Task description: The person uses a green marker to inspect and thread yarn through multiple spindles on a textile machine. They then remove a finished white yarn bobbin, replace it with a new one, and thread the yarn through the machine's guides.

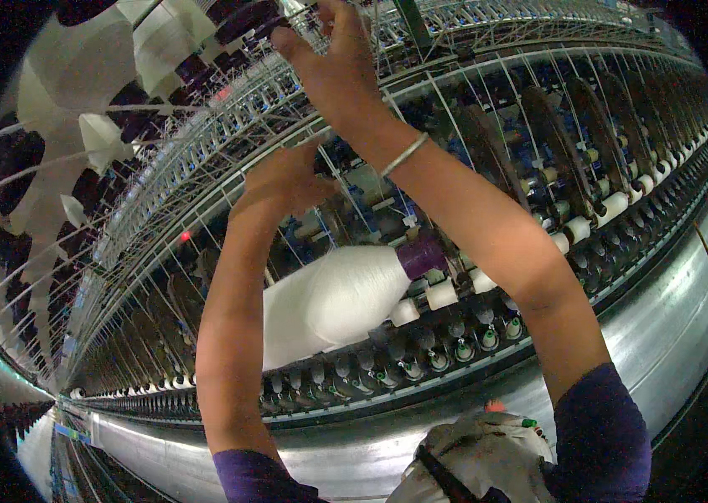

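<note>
Head view. A grey cloth bag point(480, 457) hangs at the person's waist at the lower edge, its mouth open; small coloured pieces show at its top, too small to tell apart. Before the person runs a long spinning frame point(664, 318) with a steel front panel. A large white yarn package point(333, 302) on a purple tube lies tilted across the frame between the two forearms, resting above the row of small white bobbins point(442, 293). Overhead, white cones point(52, 101) hang in rows at upper left.

The left hand point(283, 180) is raised to the thread-guide rails point(203, 168), fingers curled together at a rail; whether it pinches a thread cannot be told. The right hand point(333, 63), a metal bangle point(404, 155) at its wrist, reaches higher, fingers bunched among the upper wires, the grip likewise hidden.

The frame curves away to both sides; the rails and threads stand close about both hands, with open room only below, along the steel panel.
</note>
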`<state>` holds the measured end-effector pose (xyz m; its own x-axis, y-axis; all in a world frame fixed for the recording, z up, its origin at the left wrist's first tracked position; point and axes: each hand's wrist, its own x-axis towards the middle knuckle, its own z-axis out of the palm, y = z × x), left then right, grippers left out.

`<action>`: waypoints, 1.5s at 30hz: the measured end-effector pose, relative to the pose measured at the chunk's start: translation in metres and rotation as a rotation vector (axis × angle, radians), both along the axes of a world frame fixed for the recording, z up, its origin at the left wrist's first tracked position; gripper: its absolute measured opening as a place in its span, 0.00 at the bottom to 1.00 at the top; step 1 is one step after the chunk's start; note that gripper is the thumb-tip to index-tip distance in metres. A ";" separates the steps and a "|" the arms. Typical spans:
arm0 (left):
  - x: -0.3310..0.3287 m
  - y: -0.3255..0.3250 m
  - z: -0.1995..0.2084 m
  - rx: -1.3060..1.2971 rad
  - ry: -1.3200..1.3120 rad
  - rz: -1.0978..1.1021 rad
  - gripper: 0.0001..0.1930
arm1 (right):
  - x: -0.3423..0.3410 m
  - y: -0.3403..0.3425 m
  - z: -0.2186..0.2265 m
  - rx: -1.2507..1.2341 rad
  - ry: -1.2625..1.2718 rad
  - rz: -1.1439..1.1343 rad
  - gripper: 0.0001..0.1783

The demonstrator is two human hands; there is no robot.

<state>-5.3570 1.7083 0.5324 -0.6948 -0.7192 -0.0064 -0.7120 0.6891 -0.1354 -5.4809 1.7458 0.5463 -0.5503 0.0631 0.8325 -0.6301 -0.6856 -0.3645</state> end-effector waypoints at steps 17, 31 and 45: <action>0.038 0.023 0.002 0.065 1.078 -0.401 0.22 | -0.001 0.016 0.037 0.478 0.206 -0.014 0.64; -0.056 -0.054 -0.022 0.704 1.139 -0.410 0.23 | -0.077 -0.094 -0.019 0.794 0.320 -0.447 0.14; -0.055 -0.052 -0.027 -0.056 0.506 -0.137 0.28 | -0.056 -0.071 -0.006 0.633 0.259 -0.331 0.17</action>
